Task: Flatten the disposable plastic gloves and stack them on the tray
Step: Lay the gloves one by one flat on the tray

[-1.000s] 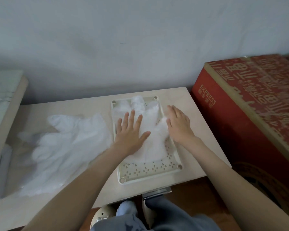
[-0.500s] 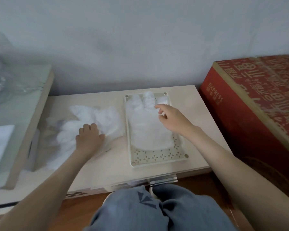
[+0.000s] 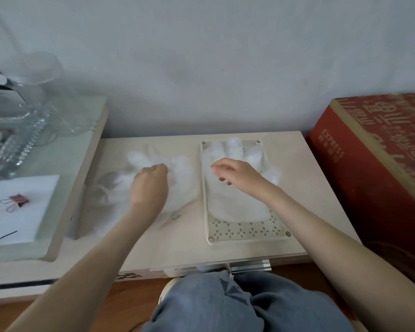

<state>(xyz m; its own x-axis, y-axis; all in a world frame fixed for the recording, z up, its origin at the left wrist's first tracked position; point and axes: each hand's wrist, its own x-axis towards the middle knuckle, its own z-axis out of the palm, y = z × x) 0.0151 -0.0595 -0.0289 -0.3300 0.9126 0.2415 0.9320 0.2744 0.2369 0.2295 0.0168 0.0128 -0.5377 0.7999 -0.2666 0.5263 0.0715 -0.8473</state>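
Left hand point(image 3: 149, 185) is gripping flimsy, slippery gloves point(image 3: 180, 168) under curled fingers, probably best pinched by cuffs; right hand point(image 3: 240, 176) is hovering, fingers relaxed.

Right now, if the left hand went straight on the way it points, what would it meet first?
More of the loose gloves that the left hand grips; beyond them bare table, then the wall. It probably passes left of the tray, though depth is unclear.
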